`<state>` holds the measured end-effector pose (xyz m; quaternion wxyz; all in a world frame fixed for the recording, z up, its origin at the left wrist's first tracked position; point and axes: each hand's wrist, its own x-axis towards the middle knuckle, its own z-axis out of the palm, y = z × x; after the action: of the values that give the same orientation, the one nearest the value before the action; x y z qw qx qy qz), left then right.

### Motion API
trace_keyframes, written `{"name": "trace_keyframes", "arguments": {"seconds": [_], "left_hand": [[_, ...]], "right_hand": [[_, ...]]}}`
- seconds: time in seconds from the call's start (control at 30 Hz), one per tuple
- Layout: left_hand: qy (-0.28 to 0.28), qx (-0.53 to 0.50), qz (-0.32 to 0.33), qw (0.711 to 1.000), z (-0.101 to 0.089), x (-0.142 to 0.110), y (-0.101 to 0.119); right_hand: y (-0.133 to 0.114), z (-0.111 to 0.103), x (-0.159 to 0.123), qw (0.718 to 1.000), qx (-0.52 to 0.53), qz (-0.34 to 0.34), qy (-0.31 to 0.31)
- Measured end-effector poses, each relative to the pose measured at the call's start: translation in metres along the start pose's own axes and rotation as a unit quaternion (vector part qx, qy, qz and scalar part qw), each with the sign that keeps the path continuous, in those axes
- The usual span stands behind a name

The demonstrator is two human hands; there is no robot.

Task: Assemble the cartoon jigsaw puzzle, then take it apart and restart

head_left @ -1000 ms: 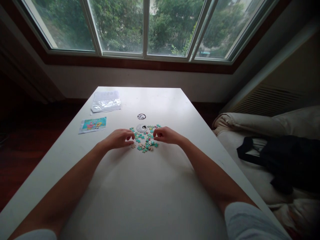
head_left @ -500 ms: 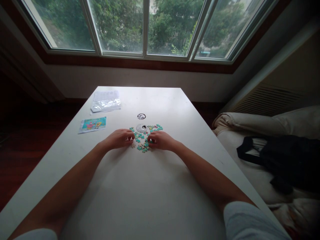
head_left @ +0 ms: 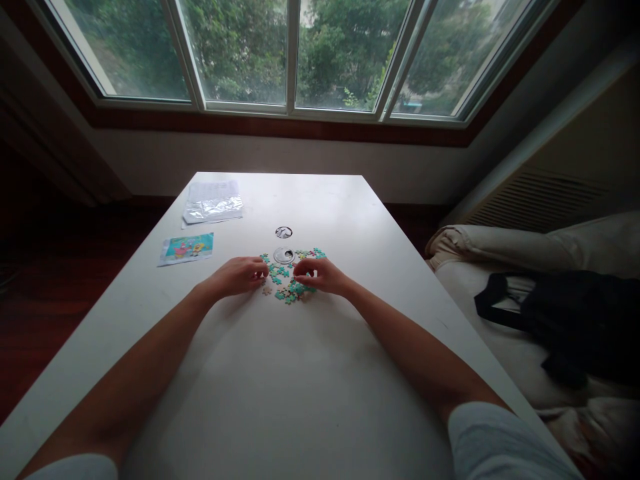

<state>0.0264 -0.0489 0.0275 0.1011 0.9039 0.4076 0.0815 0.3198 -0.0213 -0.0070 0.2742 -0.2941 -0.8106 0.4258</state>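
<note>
Small jigsaw puzzle pieces (head_left: 286,294), mostly teal with some pale ones, lie in a loose heap on the white table (head_left: 280,373). My left hand (head_left: 241,276) rests at the heap's left side, its fingers curled together near the tips. My right hand (head_left: 320,275) reaches over the right part of the heap, thumb and forefinger drawn together in a pinch just above the pieces. Whatever either hand holds is too small to make out. Right behind the heap lies a round silvery disc (head_left: 281,257), and beyond it a smaller round disc (head_left: 284,233).
A colourful cartoon picture card (head_left: 187,248) lies on the left of the table, with a clear plastic bag (head_left: 213,203) behind it. Beyond the table is a window (head_left: 240,60). On the right stands a pale sofa (head_left: 505,247) with dark cloth (head_left: 585,320) on it.
My right hand has moved left over the heap, uncovering pieces at its back right, then drawn back slightly with its fingers pinched. My left hand has hardly moved.
</note>
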Motion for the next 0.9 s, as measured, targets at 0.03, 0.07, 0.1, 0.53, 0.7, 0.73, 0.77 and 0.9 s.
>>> {"name": "trace_keyframes", "arguments": {"seconds": [0.03,0.07,0.1,0.53,0.7,0.73,0.77,0.9], "left_hand": [[-0.004,-0.007,0.001,1.0,-0.001,0.0,0.0],[-0.008,-0.014,0.003,1.0,-0.001,-0.001,-0.001],[-0.011,-0.02,0.006,1.0,-0.002,-0.001,-0.001],[-0.037,-0.06,0.004,0.998,-0.005,-0.003,-0.009],[-0.018,-0.027,0.003,0.999,-0.002,-0.002,-0.009],[-0.016,-0.018,0.005,1.0,-0.001,-0.002,-0.008],[-0.013,-0.009,0.008,1.0,-0.001,-0.002,-0.006],[0.001,0.034,0.008,0.999,0.002,0.001,-0.003]], "right_hand": [[0.002,0.0,0.001,1.0,0.021,0.014,0.007],[0.004,0.0,0.001,0.999,0.044,0.027,0.01],[0.005,0.0,0.002,0.997,0.072,0.038,0.009],[0.013,-0.02,0.001,0.993,-0.071,0.091,-0.025],[0.005,-0.032,-0.002,0.979,-0.188,0.068,-0.044],[0.005,-0.035,-0.002,0.978,-0.198,0.063,-0.032],[0.004,-0.037,-0.002,0.977,-0.204,0.059,-0.014],[-0.003,-0.046,-0.004,0.98,-0.192,0.049,-0.004]]}}
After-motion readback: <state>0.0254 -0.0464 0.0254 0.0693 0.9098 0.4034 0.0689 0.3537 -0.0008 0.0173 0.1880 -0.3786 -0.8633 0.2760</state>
